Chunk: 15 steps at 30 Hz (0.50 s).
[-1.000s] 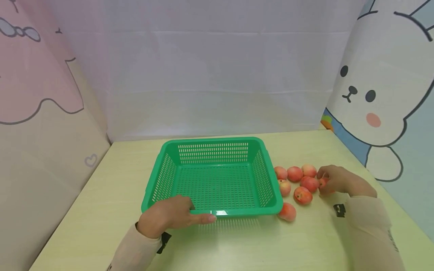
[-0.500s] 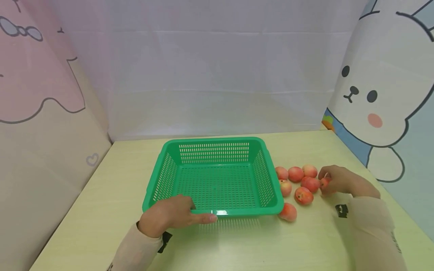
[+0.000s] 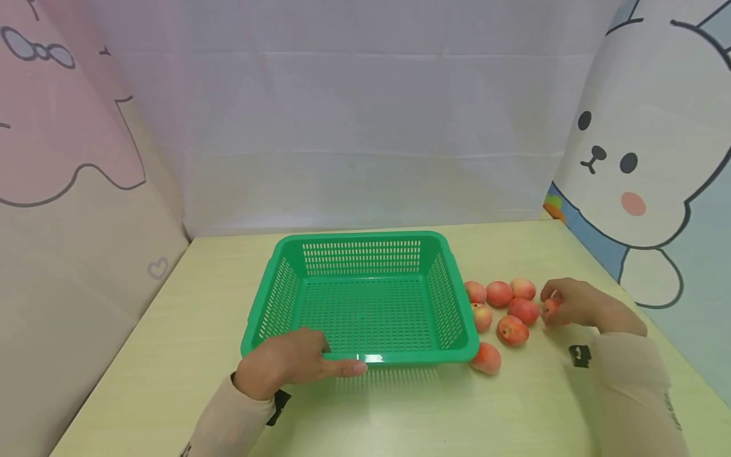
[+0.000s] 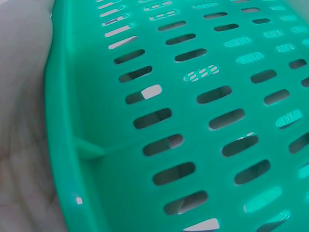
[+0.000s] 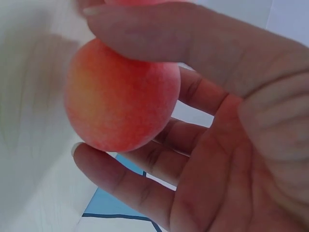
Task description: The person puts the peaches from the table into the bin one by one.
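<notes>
My left hand (image 3: 288,363) grips the front rim of an empty green plastic basket (image 3: 359,233), thumb along the outside and fingers over the inside. In the left wrist view, the basket's slotted wall (image 4: 159,118) fills most of the picture, with part of the palm at the left edge. To the right of the basket, my right hand (image 3: 581,308) holds a red-orange peach (image 5: 120,96) between thumb and fingers, low over the table. Just left of that hand lies a loose group of several peaches (image 3: 523,311), the nearest ones beside the basket's right wall.
One peach (image 3: 487,358) lies apart at the basket's front right corner. The pale wooden table (image 3: 400,419) is bordered by a white cloth backdrop (image 3: 365,127) behind and printed cartoon panels at both sides.
The view has shifted slightly, moving the scene a little to the right. My right hand and its peach have edged slightly rightward from the group. The left hand stays on the rim.
</notes>
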Available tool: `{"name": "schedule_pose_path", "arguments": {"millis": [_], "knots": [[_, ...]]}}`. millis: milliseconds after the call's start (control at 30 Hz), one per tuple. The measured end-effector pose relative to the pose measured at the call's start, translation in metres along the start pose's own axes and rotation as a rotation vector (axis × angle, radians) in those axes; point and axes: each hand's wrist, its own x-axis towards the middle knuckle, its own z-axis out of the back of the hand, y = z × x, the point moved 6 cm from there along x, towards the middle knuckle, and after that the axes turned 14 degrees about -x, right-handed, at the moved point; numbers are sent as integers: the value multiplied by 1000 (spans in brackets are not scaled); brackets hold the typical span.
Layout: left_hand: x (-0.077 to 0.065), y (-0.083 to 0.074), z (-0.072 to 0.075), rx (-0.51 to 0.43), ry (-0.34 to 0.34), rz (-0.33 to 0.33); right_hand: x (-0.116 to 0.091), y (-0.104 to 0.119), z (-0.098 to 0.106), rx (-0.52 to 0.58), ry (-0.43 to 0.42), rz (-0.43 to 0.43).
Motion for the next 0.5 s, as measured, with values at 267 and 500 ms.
{"name": "schedule_pose_path", "arguments": {"millis": [267,500], "knots": [[-2,1,0,-8,-24,19,-3,-1,5,5,-9,7],[-3,0,0,-15,-23,16,-6,3,10,10,-42,14]]}}
